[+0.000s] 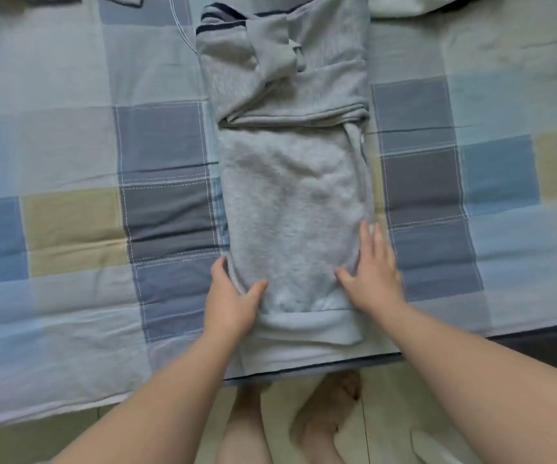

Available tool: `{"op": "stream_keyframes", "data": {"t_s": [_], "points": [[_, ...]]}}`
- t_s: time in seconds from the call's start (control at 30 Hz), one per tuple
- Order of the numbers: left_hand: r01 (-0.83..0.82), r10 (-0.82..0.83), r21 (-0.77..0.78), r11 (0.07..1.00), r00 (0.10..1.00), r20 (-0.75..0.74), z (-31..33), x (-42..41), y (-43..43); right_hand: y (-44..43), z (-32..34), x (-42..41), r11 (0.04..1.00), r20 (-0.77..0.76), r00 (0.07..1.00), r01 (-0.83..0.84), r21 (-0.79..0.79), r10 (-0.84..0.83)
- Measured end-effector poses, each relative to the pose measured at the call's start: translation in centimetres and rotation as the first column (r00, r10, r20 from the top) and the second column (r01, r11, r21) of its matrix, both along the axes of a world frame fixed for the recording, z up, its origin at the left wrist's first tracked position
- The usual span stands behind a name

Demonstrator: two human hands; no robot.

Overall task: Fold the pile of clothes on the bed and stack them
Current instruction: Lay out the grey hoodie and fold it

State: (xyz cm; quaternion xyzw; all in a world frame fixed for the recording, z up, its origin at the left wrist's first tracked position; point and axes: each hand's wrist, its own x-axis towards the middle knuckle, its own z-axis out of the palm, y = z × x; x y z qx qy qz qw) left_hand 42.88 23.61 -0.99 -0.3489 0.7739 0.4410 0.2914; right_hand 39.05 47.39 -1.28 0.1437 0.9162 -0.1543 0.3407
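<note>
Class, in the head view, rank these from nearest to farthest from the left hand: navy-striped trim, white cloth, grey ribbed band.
1. Grey ribbed band, across the middle of the sweatshirt.
2. Navy-striped trim, at its far end.
3. White cloth, top right corner.

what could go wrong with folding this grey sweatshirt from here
1. The sleeves lie loosely bunched at the far end of the grey sweatshirt and may spill out when it is folded over.
2. Its near hem sits at the edge of the bed, so it might slide toward the floor.
3. The left hand pinches one side while the right hand lies flat, so the fold may skew.
</note>
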Motion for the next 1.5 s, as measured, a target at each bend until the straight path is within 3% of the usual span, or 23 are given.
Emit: {"op": "stream_keyframes", "data": {"t_s": [0.13, 0.23, 0.47, 0.57, 0.93, 1.27, 1.5], "points": [[-0.136, 0.134, 0.022, 0.990, 0.989, 0.062, -0.8, 4.0, 0.9, 1.3, -1.2, 4.0, 0.959, -0.022, 0.961, 0.272, -0.074, -0.275], [-0.332, 0.319, 0.136, 0.934, 0.942, 0.107, -1.3, 5.6, 1.2, 1.5, -1.5, 5.6, 0.788, 0.069, 0.843, 0.525, -0.322, -0.534], [-0.534, 0.500, 0.329, 0.779, 0.845, 0.189, 1.0, 5.7, 2.0, 1.7, -0.3, 6.0, 0.539, 0.318, 0.669, 0.736, -0.411, -0.672], [-0.536, 0.499, 0.343, 0.772, 0.844, 0.197, 1.7, 5.7, 1.8, 2.0, 1.2, 5.9, 0.462, 0.369, 0.620, 0.774, -0.433, -0.693], [-0.419, 0.388, 0.317, 0.851, 0.908, 0.159, 9.6, 10.5, 1.9, 3.2, 10.1, 11.0, 0.479, 0.280, 0.674, 0.704, -0.525, -0.683], [-0.478, 0.385, 0.259, 0.839, 0.859, 0.338, 19.1, 22.3, 2.9, 4.5, 19.5, 21.4, 0.517, 0.361, 0.651, 0.755, -0.403, -0.668], [-0.501, 0.393, 0.224, 0.836, 0.832, 0.393, 24.5, 20.5, 2.0, 4.2, 24.9, 19.3, 0.492, 0.369, 0.628, 0.773, -0.400, -0.685]]}}
